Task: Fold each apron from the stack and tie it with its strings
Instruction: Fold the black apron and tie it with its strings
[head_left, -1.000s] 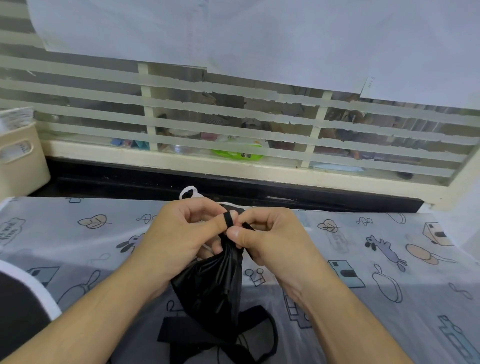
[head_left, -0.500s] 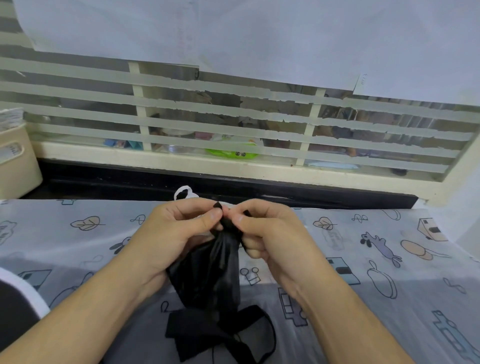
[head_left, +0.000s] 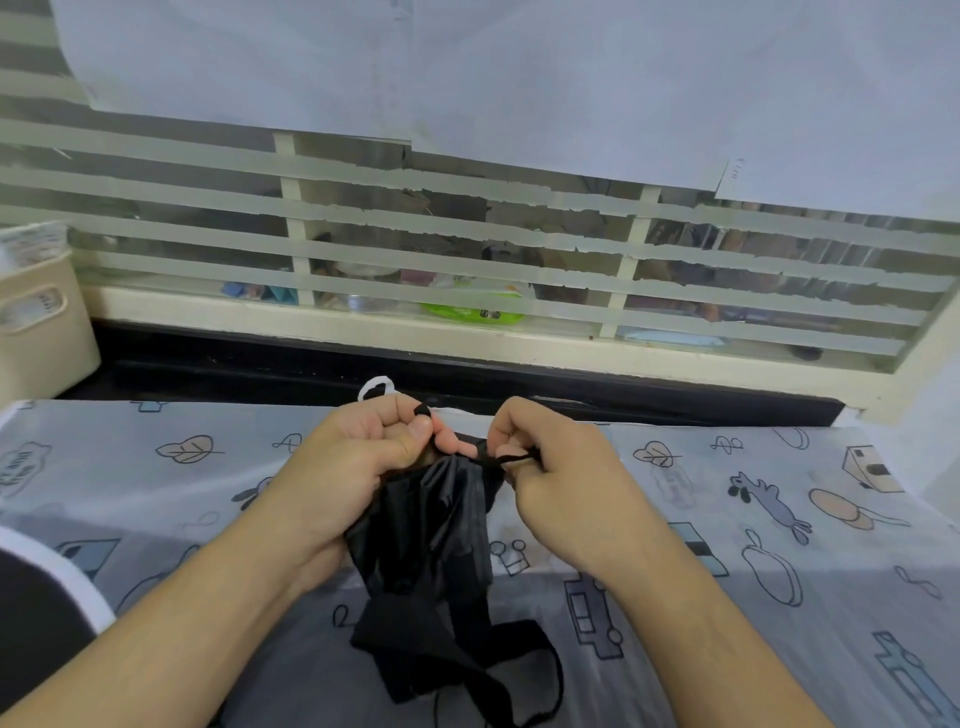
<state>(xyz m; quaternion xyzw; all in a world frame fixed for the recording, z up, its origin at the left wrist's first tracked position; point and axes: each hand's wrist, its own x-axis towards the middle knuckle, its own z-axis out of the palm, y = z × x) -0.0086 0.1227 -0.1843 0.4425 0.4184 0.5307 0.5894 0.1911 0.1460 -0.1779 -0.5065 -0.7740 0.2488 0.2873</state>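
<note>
A folded black apron (head_left: 431, 525) hangs bunched between my hands above the patterned table cover (head_left: 779, 545). My left hand (head_left: 358, 457) grips its gathered top, with a black string looped over the forefinger. My right hand (head_left: 550, 462) pinches the other black string (head_left: 511, 459) and holds it taut to the right. A wide black strap (head_left: 467, 670) of the apron trails down onto the table in a loop near me.
A beige bin (head_left: 36, 322) stands at the back left. A striped window (head_left: 467, 244) and a black ledge (head_left: 571, 389) run behind the table. A white loop (head_left: 376, 387) shows just past my left hand. A dark white-edged thing (head_left: 36, 597) lies at the left edge.
My hands have drawn apart at the top of the apron. The right hand has pulled a string out to the right, and the string now sits over my left forefinger.
</note>
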